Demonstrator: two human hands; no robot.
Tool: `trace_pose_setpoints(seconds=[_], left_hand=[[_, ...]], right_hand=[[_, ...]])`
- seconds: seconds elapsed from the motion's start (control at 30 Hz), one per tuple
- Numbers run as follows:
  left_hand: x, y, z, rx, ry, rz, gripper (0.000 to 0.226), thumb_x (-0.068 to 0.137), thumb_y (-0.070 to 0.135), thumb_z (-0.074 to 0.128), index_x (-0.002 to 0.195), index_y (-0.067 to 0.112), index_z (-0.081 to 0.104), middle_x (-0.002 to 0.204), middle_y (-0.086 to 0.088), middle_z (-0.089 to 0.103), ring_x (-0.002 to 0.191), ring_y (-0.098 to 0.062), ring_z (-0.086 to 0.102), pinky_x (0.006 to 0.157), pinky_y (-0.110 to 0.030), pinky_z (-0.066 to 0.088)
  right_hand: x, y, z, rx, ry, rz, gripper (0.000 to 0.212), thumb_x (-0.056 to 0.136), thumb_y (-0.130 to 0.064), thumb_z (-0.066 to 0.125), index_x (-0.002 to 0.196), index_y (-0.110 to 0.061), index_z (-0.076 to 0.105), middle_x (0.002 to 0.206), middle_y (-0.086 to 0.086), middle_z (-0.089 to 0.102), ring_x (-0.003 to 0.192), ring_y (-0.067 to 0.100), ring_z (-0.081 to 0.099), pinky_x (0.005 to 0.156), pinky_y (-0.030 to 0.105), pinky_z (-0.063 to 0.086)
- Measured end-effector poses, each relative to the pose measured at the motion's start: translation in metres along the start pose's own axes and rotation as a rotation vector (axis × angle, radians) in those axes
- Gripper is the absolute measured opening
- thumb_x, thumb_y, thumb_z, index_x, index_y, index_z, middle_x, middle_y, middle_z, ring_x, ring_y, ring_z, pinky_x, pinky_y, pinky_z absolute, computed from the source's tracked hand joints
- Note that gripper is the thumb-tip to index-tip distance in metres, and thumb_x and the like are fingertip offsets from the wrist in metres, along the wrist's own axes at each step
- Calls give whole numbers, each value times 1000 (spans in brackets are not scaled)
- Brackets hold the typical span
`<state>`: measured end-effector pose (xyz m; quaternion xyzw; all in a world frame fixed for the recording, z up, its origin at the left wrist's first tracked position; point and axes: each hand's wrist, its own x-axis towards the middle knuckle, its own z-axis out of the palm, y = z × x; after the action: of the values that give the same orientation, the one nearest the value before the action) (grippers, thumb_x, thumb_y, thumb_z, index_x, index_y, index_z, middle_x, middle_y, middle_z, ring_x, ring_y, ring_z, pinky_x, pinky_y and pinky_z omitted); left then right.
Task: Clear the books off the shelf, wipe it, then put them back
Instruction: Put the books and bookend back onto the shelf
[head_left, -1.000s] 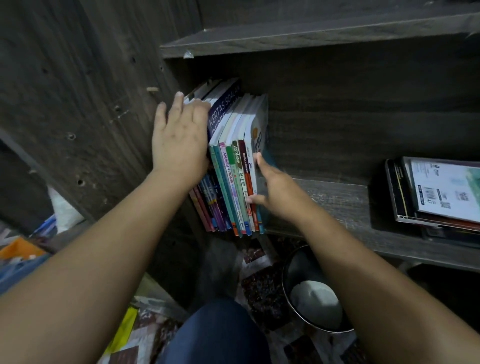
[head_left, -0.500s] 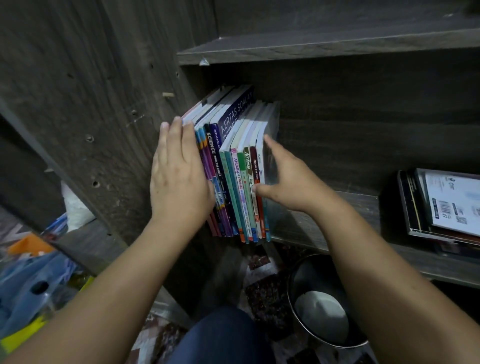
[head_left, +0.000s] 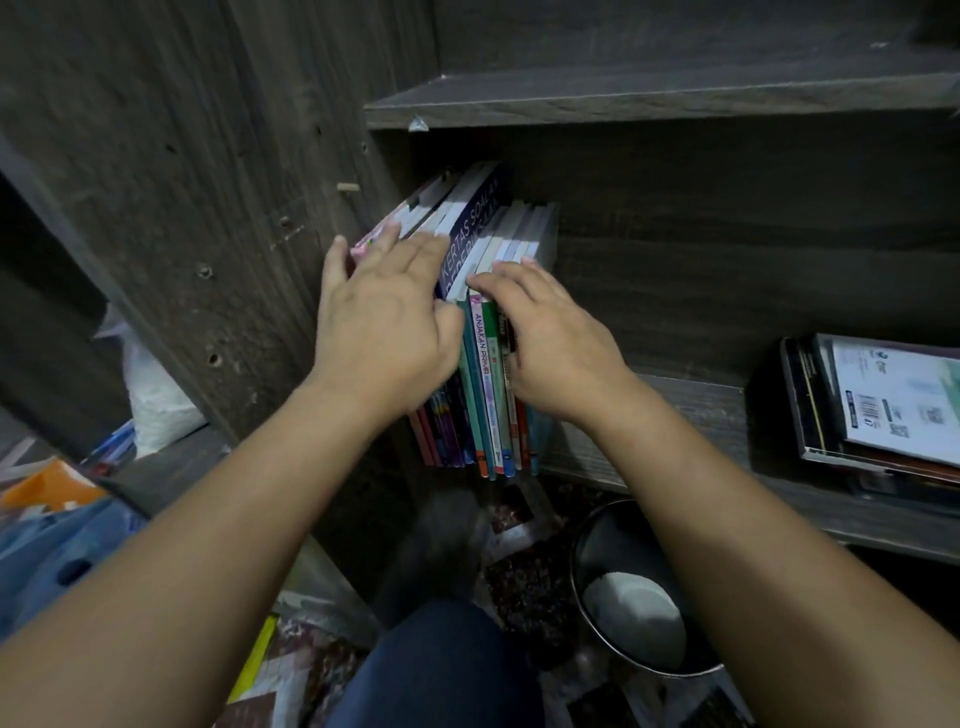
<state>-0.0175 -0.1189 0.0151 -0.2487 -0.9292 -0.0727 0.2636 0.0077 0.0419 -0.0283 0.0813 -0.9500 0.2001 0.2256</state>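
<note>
A row of thin books (head_left: 485, 395) stands at the left end of the dark wooden shelf (head_left: 675, 410), leaning left against the side panel (head_left: 234, 208). My left hand (head_left: 384, 322) lies flat on the spines of the left books, its straight fingers reaching to their top edges. My right hand (head_left: 550, 338) rests on the spines of the right books, fingers laid across their upper ends and the index fingertip close to my left hand. Both hands hide much of the spines.
A flat stack of books (head_left: 883, 405) lies at the right end of the same shelf. Another shelf board (head_left: 623, 98) runs above. A round metal bin (head_left: 639, 587) stands on the floor below, by my knee (head_left: 431, 670). Orange and blue clutter (head_left: 52, 519) lies at the left.
My left hand slid from the row's left side onto the spines. My right hand moved from the row's right side up and left onto the spines, so the two hands nearly meet.
</note>
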Motion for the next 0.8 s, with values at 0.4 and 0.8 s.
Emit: trace_pose_setpoints(seconds=[0.4,0.8], left_hand=[[-21,31,-45,-239,-164,-524,69,84,25,68,138,12,28,129,-14,41,110,-37,52,87,-39,40],[-21,18,-52,34,-442,-275,92,91,27,60,151,42,-9,127,-22,55,108,-40,56,81,-40,43]], right_hand=[[15,-13,-7,-122,5,-8,50,89,-17,57,136,-25,41,135,0,44,124,21,40,76,32,42],[37,-46,-10,-209,-234,189,64,83,-24,63,135,-21,26,136,9,39,131,34,32,89,45,44]])
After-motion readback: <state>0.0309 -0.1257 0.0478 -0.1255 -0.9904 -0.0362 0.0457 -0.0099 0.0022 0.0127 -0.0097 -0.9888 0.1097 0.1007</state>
